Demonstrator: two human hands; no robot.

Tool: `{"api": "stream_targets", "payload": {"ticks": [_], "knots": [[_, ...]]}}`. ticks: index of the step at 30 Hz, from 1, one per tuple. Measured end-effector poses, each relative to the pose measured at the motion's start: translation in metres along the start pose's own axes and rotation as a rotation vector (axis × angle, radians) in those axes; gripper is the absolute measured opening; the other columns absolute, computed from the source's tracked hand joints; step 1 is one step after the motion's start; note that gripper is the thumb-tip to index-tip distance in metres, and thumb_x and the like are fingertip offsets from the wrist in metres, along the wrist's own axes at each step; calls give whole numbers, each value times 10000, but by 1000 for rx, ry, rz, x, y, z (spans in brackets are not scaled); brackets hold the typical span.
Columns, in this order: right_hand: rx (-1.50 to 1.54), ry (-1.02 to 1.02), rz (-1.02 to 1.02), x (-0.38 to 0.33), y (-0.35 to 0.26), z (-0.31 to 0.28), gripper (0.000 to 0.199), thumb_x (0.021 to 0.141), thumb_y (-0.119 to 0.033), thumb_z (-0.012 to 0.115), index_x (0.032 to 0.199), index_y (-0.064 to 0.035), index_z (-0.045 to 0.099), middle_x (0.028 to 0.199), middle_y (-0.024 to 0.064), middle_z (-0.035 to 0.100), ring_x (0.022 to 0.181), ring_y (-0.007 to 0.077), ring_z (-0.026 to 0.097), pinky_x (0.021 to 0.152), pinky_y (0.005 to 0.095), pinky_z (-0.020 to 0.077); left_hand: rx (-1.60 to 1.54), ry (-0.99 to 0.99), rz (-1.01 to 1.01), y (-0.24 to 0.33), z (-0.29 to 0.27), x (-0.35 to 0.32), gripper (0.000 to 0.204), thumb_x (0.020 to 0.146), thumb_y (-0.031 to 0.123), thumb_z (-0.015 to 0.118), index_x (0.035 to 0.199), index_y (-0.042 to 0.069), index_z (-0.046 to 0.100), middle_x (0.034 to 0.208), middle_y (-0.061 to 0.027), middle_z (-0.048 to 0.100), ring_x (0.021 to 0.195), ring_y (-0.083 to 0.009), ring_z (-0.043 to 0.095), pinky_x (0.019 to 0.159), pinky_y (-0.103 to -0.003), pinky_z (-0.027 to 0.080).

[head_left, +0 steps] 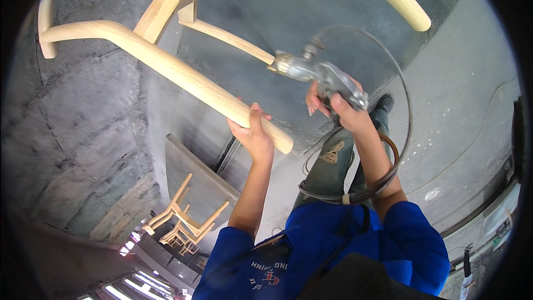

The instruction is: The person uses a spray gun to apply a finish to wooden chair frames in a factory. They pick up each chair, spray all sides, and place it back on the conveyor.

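Observation:
A pale wooden chair frame [183,78] fills the upper left, its parts joined by a block with two round holes. My left hand [255,136] is closed round one thick, rounded leg near its free end. In my right hand [350,112] is a metal spray gun [319,72], its nozzle pointing left toward the frame. The thumb lies across the gun's back and other fingers show beneath the body. A dark hose [408,105] loops from the gun's top round to the right and down past my right forearm.
More pale wooden frames [186,216] stand at the lower left, beside a grey panel [197,172]. A stained block wall [94,139] rises on the left. Thin hose [483,116] trails over the grey floor at right. My legs [327,172] are below the gun.

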State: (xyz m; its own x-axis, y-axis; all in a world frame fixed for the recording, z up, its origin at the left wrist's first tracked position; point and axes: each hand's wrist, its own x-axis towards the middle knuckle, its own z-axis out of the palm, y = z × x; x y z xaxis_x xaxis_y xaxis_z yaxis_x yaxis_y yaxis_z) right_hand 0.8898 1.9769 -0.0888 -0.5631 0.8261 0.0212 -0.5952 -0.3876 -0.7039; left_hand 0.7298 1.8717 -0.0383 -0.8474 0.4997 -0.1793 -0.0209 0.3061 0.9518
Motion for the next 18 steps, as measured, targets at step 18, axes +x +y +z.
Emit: {"api": "stream_targets", "payload": {"ticks": [18], "knots": [[-343,35,-32,51,28,-26,321,931,-313,747,1082,-37,683,718,-11,613,685,78,595,639,261,482,58,-7,26,16,-3,18,592,928,174,651,1410,-57,395,850,-82,570,666,-170,580,637,-303,504]]}}
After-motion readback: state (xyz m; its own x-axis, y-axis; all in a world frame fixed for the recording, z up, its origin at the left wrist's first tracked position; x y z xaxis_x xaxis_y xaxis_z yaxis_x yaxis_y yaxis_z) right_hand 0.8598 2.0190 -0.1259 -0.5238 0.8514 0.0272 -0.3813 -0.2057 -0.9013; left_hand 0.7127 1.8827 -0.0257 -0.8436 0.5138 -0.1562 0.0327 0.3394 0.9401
